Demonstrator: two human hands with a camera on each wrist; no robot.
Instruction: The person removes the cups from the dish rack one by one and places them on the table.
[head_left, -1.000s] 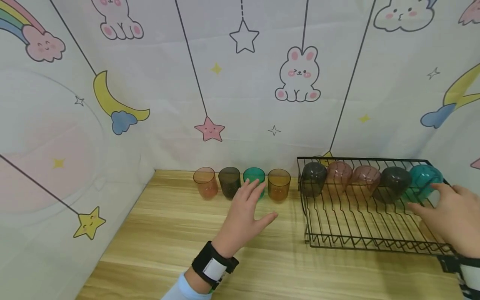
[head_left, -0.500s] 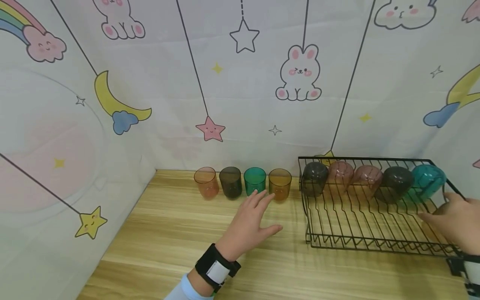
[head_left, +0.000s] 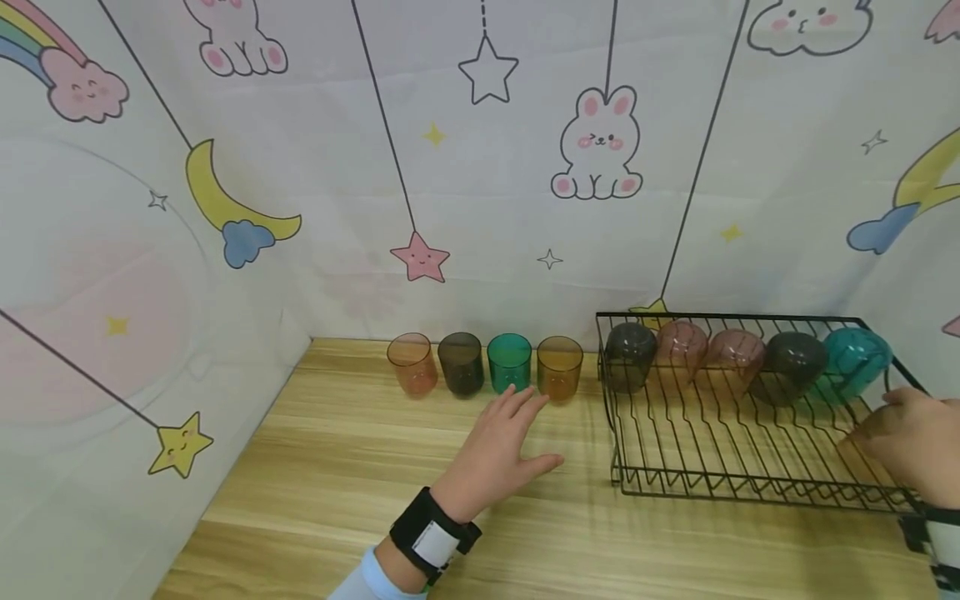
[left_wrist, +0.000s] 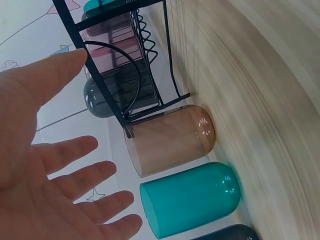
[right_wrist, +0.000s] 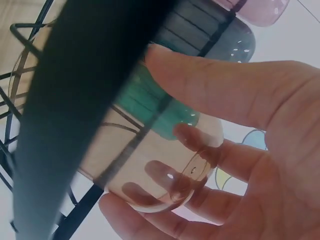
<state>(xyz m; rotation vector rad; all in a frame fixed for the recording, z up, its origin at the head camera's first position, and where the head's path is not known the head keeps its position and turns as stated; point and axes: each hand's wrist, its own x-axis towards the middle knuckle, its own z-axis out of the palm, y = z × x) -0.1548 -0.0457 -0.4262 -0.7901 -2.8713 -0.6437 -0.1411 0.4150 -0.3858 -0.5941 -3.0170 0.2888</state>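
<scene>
My right hand point(head_left: 918, 446) is at the right end of the black wire dish rack point(head_left: 720, 497). Its thumb and fingers grip a clear amber cup point(right_wrist: 132, 170), bottom up at the rack; the hand covers much of it in the head view. Just behind stands an upside-down teal cup point(head_left: 855, 358). Over the table, my left hand point(head_left: 487, 462) is spread with nothing in it. Its fingertips overlap the lower edge of a green cup point(head_left: 510, 358) in the head view, close to an upright amber-brown cup point(head_left: 559, 367).
Upside-down dark grey point(head_left: 630, 354) and pink cups point(head_left: 681, 350) fill the rack's back row. An orange-pink cup point(head_left: 412, 365) and a smoky grey cup point(head_left: 461, 365) continue the upright row along the printed cloth backdrop point(head_left: 487, 183). The wooden table point(head_left: 322, 500) extends forward.
The right hand has moved from beside the teal cup toward the rack's front right and now grips the amber cup. The left hand has drawn back slightly from the green cup.
</scene>
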